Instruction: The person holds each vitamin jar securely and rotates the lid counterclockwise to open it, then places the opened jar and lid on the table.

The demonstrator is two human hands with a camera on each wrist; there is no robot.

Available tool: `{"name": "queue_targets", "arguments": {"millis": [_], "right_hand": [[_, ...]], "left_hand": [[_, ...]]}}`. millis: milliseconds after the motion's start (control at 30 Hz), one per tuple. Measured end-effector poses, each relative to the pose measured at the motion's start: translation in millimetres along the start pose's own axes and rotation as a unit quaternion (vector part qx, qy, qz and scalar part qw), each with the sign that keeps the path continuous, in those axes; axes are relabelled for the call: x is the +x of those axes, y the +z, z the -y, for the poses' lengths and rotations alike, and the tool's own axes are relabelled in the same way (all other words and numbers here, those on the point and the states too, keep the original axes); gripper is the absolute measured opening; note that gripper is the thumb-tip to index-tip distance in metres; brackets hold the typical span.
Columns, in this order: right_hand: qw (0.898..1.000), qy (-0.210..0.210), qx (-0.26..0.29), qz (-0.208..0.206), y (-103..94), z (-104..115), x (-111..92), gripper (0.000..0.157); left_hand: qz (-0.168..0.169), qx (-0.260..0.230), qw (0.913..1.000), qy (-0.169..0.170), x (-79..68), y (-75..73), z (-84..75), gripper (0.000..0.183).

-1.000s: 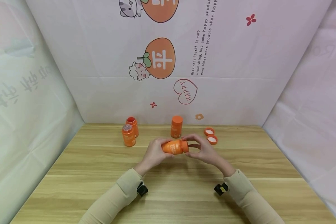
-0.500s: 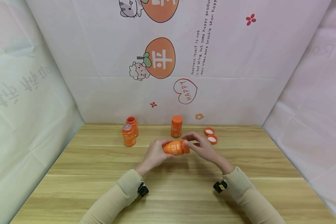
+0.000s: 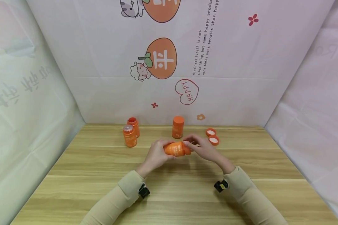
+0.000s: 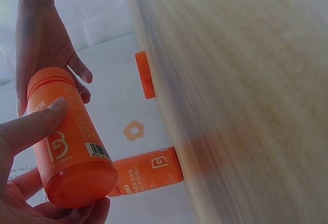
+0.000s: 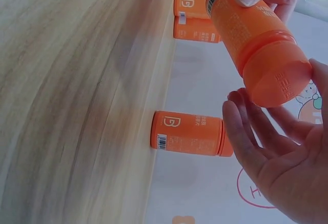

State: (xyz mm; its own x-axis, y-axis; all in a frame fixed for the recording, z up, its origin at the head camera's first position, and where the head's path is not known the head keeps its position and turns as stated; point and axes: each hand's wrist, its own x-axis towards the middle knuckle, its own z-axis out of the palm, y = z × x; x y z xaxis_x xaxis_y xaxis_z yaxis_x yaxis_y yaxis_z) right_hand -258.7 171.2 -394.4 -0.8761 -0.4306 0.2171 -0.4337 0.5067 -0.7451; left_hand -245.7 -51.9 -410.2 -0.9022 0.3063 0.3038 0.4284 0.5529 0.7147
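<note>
My left hand (image 3: 156, 154) grips an orange pill bottle (image 3: 174, 149), thumb over its label, and holds it tilted sideways above the table. The bottle's orange lid (image 5: 277, 75), with raised marks on its top, points toward my right hand (image 3: 205, 150). The right thumb presses the lid's edge, while the other fingers curve around its far side, fingertips right at the rim in the right wrist view. A matching capped bottle (image 3: 178, 127) stands upright just behind the hands. At the back right lie two loose orange lids (image 3: 213, 140) with white linings facing up.
Two uncapped orange bottles stand close together at the back left; the front bottle (image 3: 130, 136) has a silvery seal, and the rear bottle (image 3: 133, 125) shows a red open mouth. The wooden table (image 3: 180, 200) meets a printed white backdrop (image 3: 110, 97) behind them.
The right hand's thumb has come up from below onto the lid, its wrist turning. The held bottle has shifted slightly to the right and its label has turned a little.
</note>
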Motion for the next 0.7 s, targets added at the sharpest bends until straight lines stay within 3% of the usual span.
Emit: {"name": "queue_targets", "arguments": {"millis": [367,700], "right_hand": [[0.998,0.043,0.013,0.054,-3.2,0.7,-0.1,0.036],[0.997,0.035,-0.003,0.062,-4.4,-0.2,-1.6,0.037]], "left_hand": [[-0.003,0.004,0.9999,0.009,0.0,-0.5,0.4,0.053],[0.003,-0.002,1.0000,0.001,-0.5,0.7,-0.1,0.053]]}}
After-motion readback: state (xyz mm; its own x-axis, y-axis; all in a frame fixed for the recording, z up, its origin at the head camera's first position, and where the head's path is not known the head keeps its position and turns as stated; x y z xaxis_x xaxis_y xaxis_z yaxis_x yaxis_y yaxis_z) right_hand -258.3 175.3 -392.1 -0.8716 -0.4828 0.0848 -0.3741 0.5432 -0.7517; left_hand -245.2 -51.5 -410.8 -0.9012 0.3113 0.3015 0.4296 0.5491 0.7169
